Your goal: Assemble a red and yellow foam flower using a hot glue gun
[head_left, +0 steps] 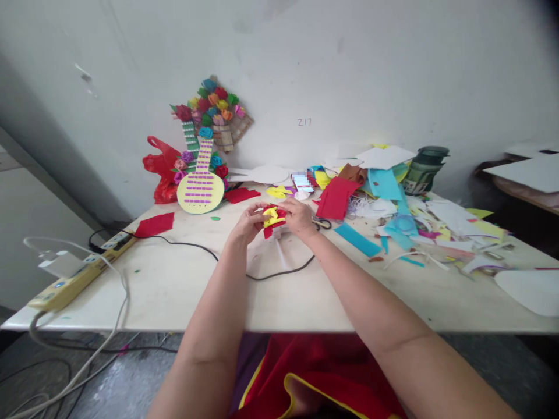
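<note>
Over the middle of the table, a red and yellow crepe paper flower piece (273,217) is held between my two hands. My left hand (250,224) pinches its left side with the fingers closed. On the other side, my right hand (299,217) has its fingertips closed on the red and yellow paper. Just below lies a pale, stick-like thing (280,250), partly blurred. Scissors (324,223) lie beside my right wrist, partly hidden by it. A red paper strip (335,198) and a blue paper strip (357,240) are to the right.
A paper-flower-trimmed toy lute (201,195) leans at the back left near a red plastic bag (162,169). A yellow power strip (82,276) and black cable (196,245) cross the left. Paper scraps (454,221), a phone (302,182) and green bottle (424,170) occupy the back and right.
</note>
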`<state>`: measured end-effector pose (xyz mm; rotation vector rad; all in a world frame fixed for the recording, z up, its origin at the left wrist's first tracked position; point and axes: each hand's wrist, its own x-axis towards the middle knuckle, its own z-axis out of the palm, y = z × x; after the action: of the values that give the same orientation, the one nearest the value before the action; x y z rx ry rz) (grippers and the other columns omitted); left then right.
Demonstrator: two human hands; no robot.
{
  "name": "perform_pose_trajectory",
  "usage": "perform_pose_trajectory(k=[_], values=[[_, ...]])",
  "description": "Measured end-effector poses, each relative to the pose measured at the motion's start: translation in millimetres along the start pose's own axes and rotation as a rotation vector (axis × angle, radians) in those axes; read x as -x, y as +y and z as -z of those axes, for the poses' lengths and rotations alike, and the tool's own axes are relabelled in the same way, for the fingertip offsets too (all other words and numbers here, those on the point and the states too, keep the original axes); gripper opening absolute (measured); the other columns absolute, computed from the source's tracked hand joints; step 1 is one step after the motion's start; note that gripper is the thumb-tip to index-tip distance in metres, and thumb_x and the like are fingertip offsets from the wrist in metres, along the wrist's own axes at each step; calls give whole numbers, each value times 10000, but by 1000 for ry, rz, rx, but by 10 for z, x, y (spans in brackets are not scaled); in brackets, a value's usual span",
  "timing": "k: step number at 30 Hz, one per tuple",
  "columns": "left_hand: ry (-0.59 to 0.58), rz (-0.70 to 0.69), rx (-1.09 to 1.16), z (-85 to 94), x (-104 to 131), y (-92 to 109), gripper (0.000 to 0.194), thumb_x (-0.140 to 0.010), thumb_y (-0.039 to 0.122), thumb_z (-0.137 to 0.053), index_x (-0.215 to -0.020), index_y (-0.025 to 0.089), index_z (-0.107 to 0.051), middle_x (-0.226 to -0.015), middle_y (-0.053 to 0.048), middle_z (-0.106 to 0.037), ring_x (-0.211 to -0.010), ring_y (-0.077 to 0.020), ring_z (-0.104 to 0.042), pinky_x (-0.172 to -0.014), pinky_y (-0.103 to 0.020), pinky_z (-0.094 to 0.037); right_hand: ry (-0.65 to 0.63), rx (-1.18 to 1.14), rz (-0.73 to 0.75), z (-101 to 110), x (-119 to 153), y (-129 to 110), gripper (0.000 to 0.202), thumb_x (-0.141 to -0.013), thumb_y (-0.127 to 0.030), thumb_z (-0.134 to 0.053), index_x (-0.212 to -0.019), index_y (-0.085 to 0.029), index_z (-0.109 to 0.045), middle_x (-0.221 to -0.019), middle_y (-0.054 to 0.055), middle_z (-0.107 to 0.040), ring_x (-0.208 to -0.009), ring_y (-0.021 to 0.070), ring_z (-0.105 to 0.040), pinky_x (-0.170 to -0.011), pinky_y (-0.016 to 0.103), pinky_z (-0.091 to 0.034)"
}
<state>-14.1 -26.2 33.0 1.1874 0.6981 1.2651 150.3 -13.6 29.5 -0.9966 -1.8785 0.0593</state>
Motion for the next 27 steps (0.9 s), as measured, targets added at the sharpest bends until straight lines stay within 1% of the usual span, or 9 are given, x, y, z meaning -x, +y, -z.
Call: perform_pose_trajectory(k=[5, 11, 17, 22, 27], values=[[-8, 4, 34, 13, -6, -8, 446, -535, 146, -766, -917, 152, -537, -829, -39, -663, -720, -141, -621, -666, -275, -486, 13, 3, 1, 5, 0, -24, 417, -750, -33, -424, -968, -231, -720, -906, 35, -671, -856, 159, -595, -752, 234, -456], [-28, -8, 22, 13, -1, -5, 401, -556, 138, -747, -923, 162, -587, -838, -34, -666, -729, -147, -619, -660, -278, -489, 16, 68, -23, 22, 14, -59, 403, -781, -55, -430, -980, -252, -720, -914, 28, -670, -852, 156, -593, -721, 226, -439], [16, 18, 23, 8, -10, -3, 335, -532, 109, -737, -850, 136, -635, -834, -42, -658, -730, -149, -612, -677, -280, -494, -1, 102, -21, 21, 20, -58, 376, -811, -88, -442, -1002, -262, -715, -905, 28, -670, -833, 156, -590, -696, 230, -427], [-11, 42, -1, 12, -20, -3, 237, -545, 155, -750, -755, 119, -644, -759, -44, -642, -682, -131, -599, -644, -249, -482, -2, 114, -24, 31, 22, -81, 319, -856, -156, -446, -988, -254, -720, -916, 37, -671, -839, 155, -591, -687, 228, -420], [-18, 55, -33, 19, -9, 0, 252, -528, 174, -769, -742, 131, -643, -739, -33, -636, -647, -123, -586, -596, -234, -471, 3, 112, -20, 29, 24, -90, 304, -851, -157, -458, -963, -247, -725, -905, 36, -673, -828, 152, -592, -670, 227, -416]])
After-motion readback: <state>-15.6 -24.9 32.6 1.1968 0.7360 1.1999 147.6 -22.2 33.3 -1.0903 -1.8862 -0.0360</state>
